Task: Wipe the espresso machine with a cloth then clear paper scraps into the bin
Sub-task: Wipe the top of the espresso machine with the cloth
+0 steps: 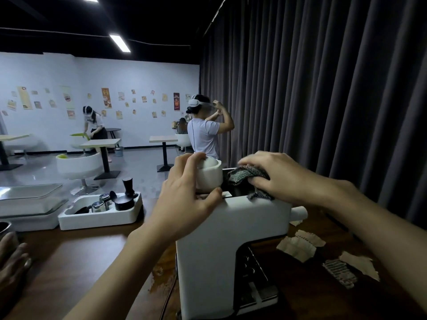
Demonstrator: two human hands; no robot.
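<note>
Espresso machine (231, 232) stands white and upright on the dark wooden counter (76, 257), at centre frame, its control panel turned toward 3 o'clock. Your right hand (275, 174) lies palm-down on its top deck, fingers curled and clamped on a grey checked cloth (249, 179) — the cloth is bunched beneath the palm and touches the machine's dark top surface, one corner hanging over the front edge. Your left hand (187, 192) grips a white cup (209, 175) that sits on the same deck at 9 o'clock from the cloth; fingers wrap the cup's rim and near side, thumb pressed along the machine's top edge. Cup and cloth are just beside each other.

Outward from the machine: torn paper scraps (300, 244) lie on the counter at 3 o'clock, several pieces, brown and striped, apart from the machine's base. At 9 o'clock sits a white tray (99, 215) holding a black tamper (128, 183) and metal fittings — beyond it, a glass-lidded white box (30, 204). Another person's hand (11, 264) enters at the far 9 o'clock edge. Dark curtains (323, 88) hang behind.
</note>
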